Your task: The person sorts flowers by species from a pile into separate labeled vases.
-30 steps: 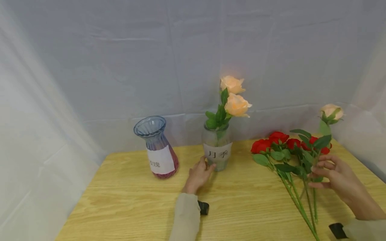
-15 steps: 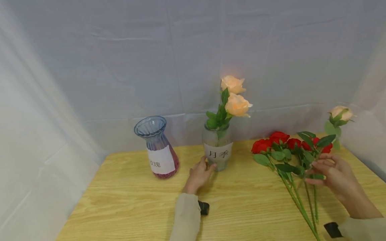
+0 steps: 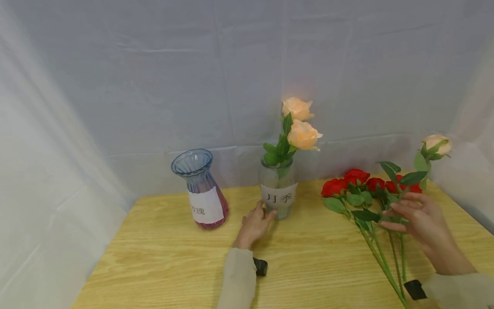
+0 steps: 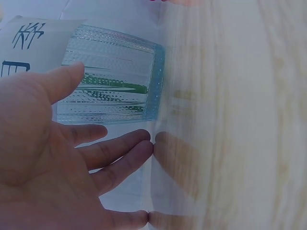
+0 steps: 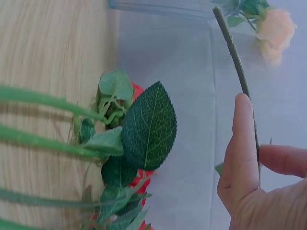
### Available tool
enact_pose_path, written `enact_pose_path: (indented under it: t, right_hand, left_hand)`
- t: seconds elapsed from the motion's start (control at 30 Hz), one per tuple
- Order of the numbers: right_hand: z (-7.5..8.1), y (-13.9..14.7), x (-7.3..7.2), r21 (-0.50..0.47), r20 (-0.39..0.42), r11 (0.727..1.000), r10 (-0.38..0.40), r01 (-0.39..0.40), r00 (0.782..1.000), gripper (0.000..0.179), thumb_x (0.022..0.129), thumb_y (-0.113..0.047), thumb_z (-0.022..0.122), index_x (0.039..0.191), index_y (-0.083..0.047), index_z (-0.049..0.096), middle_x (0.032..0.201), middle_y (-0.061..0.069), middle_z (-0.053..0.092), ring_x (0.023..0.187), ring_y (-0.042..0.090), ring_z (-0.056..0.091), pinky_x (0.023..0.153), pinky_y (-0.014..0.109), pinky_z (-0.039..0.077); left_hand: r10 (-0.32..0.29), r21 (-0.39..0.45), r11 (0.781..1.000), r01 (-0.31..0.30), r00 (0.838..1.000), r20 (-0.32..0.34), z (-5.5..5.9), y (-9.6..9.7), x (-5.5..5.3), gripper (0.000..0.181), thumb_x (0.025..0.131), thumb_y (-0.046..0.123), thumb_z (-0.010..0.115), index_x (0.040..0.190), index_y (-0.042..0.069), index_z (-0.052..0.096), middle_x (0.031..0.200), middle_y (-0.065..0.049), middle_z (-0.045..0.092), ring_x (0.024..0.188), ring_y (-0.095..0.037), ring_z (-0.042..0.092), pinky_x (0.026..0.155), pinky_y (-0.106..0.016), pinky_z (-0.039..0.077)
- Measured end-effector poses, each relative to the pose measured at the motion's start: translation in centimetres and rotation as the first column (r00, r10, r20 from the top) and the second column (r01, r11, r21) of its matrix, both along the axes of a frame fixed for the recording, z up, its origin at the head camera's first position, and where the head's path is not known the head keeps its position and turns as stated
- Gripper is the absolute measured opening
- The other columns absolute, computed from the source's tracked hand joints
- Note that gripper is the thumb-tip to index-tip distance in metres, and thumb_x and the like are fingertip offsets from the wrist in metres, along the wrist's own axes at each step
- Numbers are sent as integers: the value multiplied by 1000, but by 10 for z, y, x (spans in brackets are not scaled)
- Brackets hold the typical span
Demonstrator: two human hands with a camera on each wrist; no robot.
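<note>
Tabletop [image 3: 162, 262] underlies left hand [image 3: 253, 225] spread beside clear vase [image 3: 283, 210], right hand [image 3: 426, 222] pinching peach rose [image 3: 437, 146].

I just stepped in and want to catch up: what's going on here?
A person is handling roses at a wooden table. The right hand pinches the stem of a single peach rose. The left hand is at the base of a clear vase in which two peach roses stand. Several red roses lie on the table, and a blue-and-pink vase stands to the left of the clear one.
</note>
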State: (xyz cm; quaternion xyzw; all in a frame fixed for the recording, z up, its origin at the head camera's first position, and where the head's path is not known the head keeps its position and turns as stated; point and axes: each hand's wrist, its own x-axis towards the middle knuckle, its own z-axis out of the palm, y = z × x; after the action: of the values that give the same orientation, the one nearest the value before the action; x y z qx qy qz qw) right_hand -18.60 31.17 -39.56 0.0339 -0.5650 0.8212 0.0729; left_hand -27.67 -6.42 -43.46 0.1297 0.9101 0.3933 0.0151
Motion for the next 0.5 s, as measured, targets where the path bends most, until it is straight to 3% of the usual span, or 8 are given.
enact_pose_path:
  t: [0.1, 0.33, 0.5]
  right_hand:
    - [3, -3, -3, 3, 17, 1000, -6, 6, 1000, 22, 101, 8, 50, 113, -8, 41, 87, 1, 62, 78, 19, 70, 66, 41, 61]
    - [9, -12, -7, -53, -19, 999, 4, -5, 1000, 18, 102, 6, 52, 97, -11, 53, 82, 2, 63, 76, 20, 70, 68, 44, 60]
    - [12, -19, -8, -76, -9, 997, -29, 28, 1000, 16, 102, 5, 52, 101, -11, 49, 84, 1, 60, 76, 18, 69, 67, 42, 61]
  left_hand:
    - [1, -8, 1000, -1, 1000, -3, -1, 0, -1, 65, 105, 36, 53, 149, -8, 37, 127, -25, 63, 129, -44, 51, 109, -72, 21]
    - [1, -18, 1000, -1, 1000, -4, -1, 0, -1, 64, 105, 36, 54, 149, -8, 37, 127, -24, 63, 129, -44, 51, 109, -72, 22]
    - [-4, -15, 1000, 4, 1000, 0, 0, 0, 0, 64, 105, 35, 54, 149, -9, 36, 127, -25, 62, 130, -44, 51, 109, -73, 21]
